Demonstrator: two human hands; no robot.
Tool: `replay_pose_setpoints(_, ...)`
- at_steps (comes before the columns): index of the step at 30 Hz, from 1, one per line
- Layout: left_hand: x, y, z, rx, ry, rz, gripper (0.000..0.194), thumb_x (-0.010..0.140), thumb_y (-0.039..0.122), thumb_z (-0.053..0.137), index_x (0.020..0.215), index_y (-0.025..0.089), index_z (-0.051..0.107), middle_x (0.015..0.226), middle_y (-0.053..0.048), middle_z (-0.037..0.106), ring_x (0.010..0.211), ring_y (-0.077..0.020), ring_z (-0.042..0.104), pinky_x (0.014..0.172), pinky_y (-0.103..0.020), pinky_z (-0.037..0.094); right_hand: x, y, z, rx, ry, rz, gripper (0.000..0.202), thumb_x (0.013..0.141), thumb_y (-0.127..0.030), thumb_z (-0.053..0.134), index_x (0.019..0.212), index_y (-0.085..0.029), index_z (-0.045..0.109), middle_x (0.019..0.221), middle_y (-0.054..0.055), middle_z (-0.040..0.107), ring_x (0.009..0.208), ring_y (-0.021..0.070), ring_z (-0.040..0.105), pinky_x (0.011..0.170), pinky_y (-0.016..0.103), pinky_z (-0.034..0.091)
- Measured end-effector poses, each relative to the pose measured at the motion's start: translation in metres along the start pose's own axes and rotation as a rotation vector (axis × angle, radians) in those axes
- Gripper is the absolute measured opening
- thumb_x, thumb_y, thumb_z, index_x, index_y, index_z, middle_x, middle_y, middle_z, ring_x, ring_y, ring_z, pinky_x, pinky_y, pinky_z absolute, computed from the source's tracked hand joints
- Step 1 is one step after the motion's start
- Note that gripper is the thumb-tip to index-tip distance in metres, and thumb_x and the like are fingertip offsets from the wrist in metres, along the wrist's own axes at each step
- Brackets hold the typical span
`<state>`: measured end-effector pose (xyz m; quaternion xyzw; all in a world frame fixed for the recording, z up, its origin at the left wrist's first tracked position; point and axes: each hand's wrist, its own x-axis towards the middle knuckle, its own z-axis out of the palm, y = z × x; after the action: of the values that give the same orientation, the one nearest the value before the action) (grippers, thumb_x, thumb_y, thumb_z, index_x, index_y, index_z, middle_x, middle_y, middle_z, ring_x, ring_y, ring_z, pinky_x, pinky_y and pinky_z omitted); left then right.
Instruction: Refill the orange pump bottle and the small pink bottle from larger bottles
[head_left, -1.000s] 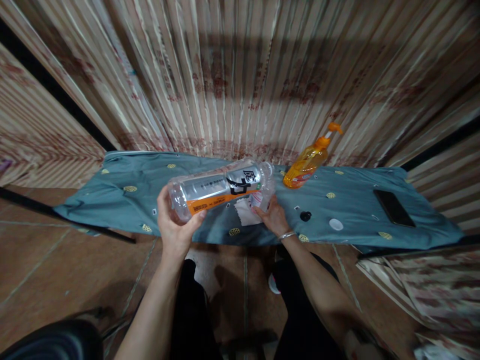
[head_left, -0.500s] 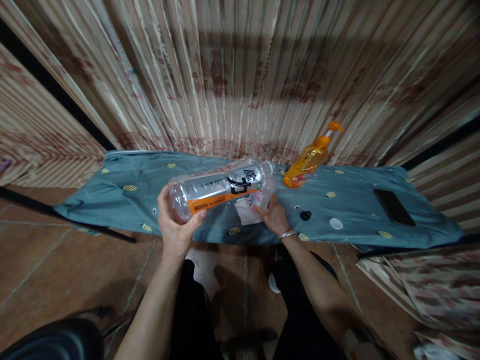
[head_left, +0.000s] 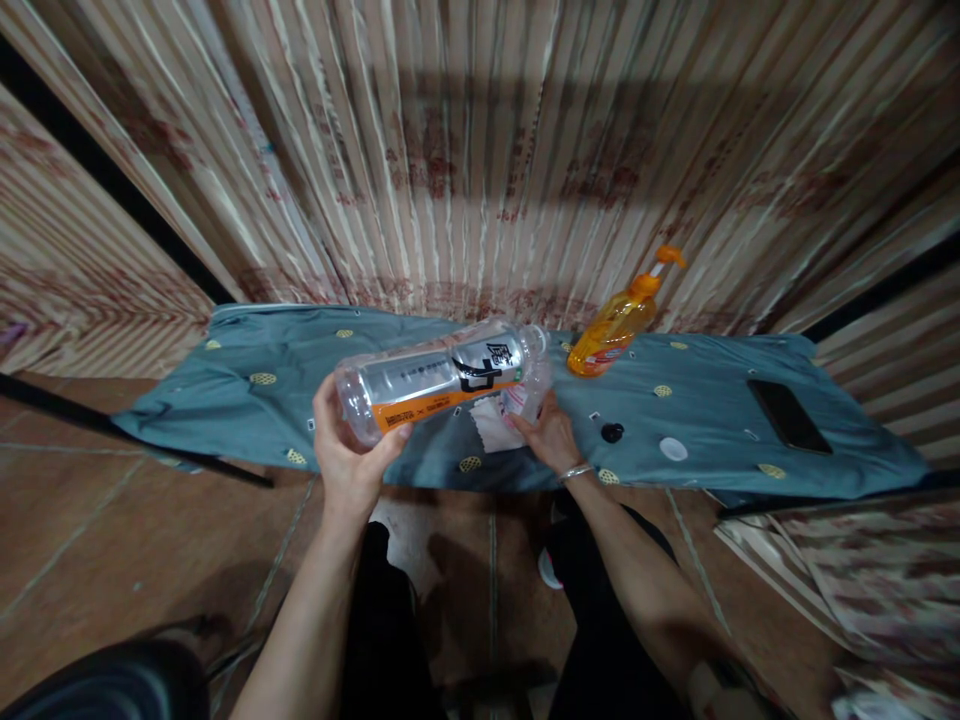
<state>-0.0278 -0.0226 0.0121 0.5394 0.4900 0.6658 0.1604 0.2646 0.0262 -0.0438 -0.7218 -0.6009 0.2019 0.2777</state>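
My left hand [head_left: 352, 445] is wrapped round the base of a large clear plastic bottle [head_left: 442, 375] with a silver and orange label. The bottle lies tilted in the air, its uncapped neck pointing right and slightly up. My right hand [head_left: 553, 432] grips a smaller clear container, apparently a small plastic bottle [head_left: 529, 392], right below that neck. Fingers and the large bottle hide part of it. Under the two bottles a white cloth [head_left: 495, 425] with a scalloped edge rests on the table.
A teal patterned cloth [head_left: 240, 410] covers the narrow table. Behind my right hand stands an orange pump bottle [head_left: 611, 330]. To the right lie a small black cap [head_left: 612, 432], a white round lid [head_left: 673, 448] and a dark phone [head_left: 789, 415]. A pleated curtain [head_left: 465, 150] hangs behind.
Both hands and both bottles hold nearly the same pose. The view has shifted very slightly.
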Motion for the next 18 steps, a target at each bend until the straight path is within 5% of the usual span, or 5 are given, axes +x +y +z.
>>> replay_pose_setpoints(5,-0.001,-0.001,0.000,0.022,-0.005,0.007,0.105,0.073,0.083,0.095,0.153,0.024,0.061,0.150,-0.015,0.071,0.140,-0.0378,0.074,0.118,-0.051,0.064,-0.003,-0.001,-0.004,0.007,-0.007,-0.010,0.043,0.091,-0.040,0.081,0.121,-0.022,0.056,0.108,0.014,0.084,0.105,0.0378,0.084,0.092,0.042,0.064)
replay_pose_setpoints(18,0.001,0.008,-0.007,0.010,0.025,-0.032,0.106,0.063,0.075,0.104,0.147,0.023,0.066,0.143,-0.014,0.073,0.131,-0.0356,0.077,0.111,-0.048,0.067,-0.003,0.001,0.006,0.014,-0.025,-0.058,0.047,0.095,-0.039,0.078,0.134,-0.019,0.061,0.115,0.016,0.086,0.109,0.0362,0.085,0.099,0.048,0.067)
